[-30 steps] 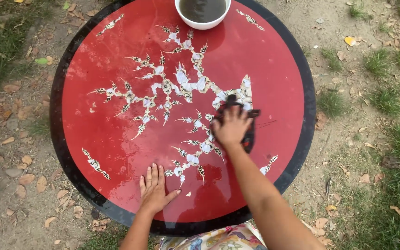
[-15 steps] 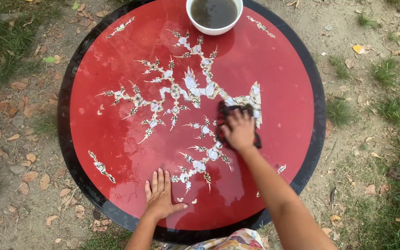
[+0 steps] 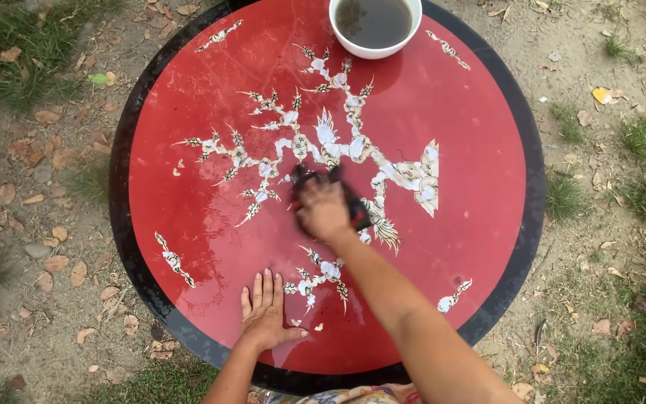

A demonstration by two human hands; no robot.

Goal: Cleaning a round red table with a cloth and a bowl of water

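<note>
The blurred right hand (image 3: 323, 211), fingers seemingly pressed on a mostly hidden dark cloth (image 3: 354, 209), has slid left across the red desk (image 3: 457, 150), while the left hand (image 3: 267, 318) stays flat, fingers spread.

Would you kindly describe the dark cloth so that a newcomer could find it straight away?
Start at the round red tabletop with its black rim and pale branching inlay. Near its middle, the right hand presses down on a dark cloth. It is the only soft, crumpled thing there; the white bowl of murky liquid stands at the far edge.
</note>
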